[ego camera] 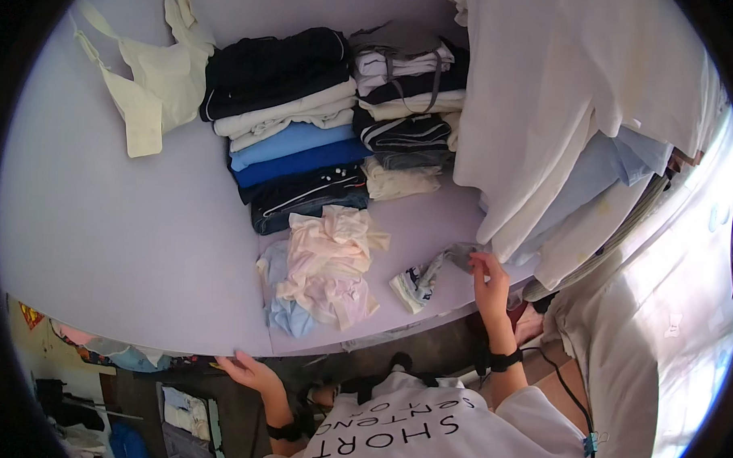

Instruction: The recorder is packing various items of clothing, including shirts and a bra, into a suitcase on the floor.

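My right hand (491, 277) pinches one end of a grey patterned sock (428, 278) near the front edge of the pale surface (142, 233). At the same edge, further left, my left hand (253, 373) rests with its fingers apart, holding nothing. Between them lies a loose heap of pale pink garments (332, 261) over light blue cloth (294, 317). Behind the heap, folded clothes form two stacks, among them a bright blue garment (302, 161) and black ones (281, 68). A cream strapped garment (166, 76) lies at the back left.
White garments (535, 83) hang at the right, their hems reaching down beside my right hand. A beige curtain (616, 359) hangs further right. Below the surface at the lower left stand a grey storage box (189, 444) and a blue item (129, 443). A black cable (570, 390) runs from my right wrist.
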Action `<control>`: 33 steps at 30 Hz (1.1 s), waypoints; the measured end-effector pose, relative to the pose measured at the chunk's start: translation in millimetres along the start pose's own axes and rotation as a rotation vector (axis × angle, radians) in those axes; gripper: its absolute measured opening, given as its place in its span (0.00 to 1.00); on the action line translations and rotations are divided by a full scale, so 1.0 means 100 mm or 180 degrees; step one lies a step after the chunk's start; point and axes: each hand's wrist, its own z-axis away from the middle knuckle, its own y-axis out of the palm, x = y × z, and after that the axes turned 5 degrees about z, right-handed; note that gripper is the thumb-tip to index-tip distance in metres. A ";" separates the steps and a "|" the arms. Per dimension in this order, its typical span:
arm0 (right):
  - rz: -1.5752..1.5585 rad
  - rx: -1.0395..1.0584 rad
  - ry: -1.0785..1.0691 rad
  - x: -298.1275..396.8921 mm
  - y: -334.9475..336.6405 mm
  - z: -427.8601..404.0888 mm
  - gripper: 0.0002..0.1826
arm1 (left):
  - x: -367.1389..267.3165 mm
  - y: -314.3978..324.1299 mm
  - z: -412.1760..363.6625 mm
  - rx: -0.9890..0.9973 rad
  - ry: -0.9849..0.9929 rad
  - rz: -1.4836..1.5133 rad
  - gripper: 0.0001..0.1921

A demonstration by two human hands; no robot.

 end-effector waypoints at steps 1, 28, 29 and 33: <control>-0.0017 -0.0005 0.0012 -0.01 0.01 0.01 0.08 | -0.04 -0.01 -0.02 0.0455 0.0201 -0.0358 0.15; -0.0508 -0.0922 0.0433 0.03 -0.41 0.09 0.07 | -0.12 -0.13 -0.24 0.1197 0.0747 -0.0433 0.12; -0.0498 -0.0895 0.0383 0.06 -0.41 0.08 0.06 | -0.10 -0.14 -0.23 0.1231 0.0552 -0.0341 0.12; 0.0007 -0.0944 -0.0030 0.10 -0.41 0.08 0.07 | -0.26 -0.06 -0.17 0.1059 0.0555 -0.0166 0.11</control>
